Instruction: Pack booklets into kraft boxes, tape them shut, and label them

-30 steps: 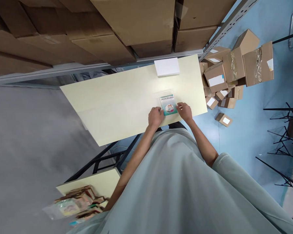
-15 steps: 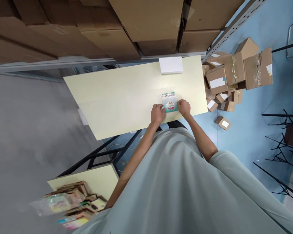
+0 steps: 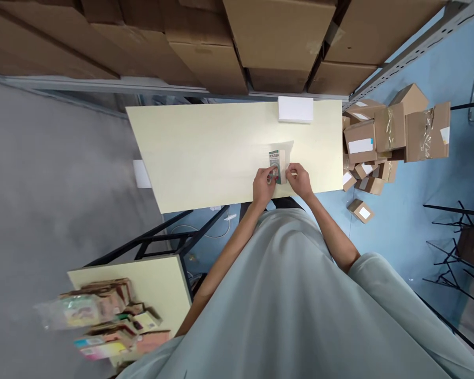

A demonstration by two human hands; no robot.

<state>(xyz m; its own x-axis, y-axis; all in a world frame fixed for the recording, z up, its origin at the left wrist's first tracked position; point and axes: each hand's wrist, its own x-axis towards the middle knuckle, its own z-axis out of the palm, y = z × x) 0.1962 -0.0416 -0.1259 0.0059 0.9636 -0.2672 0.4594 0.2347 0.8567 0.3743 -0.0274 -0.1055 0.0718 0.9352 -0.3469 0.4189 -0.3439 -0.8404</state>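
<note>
A: Principal item, and where was it entered?

B: One small book [image 3: 274, 156], teal and pale, at the near side of the tabletop [image 3: 205, 158], between the two hands. Left hand [image 3: 263, 187]: fingers narrowed, gripping the book's left side. Right hand [image 3: 300, 183]: thumb and finger nearly together at its right side; whether they held the book or the clear film [image 3: 287, 146] around it could not be told.

A: Hazards?

B: Three, by judgement. Slippage: the left fingers covered only one side, so the book could have turned or slid if the right hand let go. Film damage: thin plastic, liable to crease, snag or tear under an uneven pull. Fall: the near edge lay close, and a careless tug could have sent the book over it.

A: Particulars not verified?

B: Lower left of the cover: hidden behind the fingers. Lettering: too small to read. Pale strip beside the cover: pages or backing, uncertain. Film outline: nearly lost against the pale board. White box [image 3: 295, 109], far edge: contents unknown. Piled books [image 3: 102, 316], lower left: blurred, partly cut off. Cartons [image 3: 284, 31] on the shelf: cropped by the upper border.
</note>
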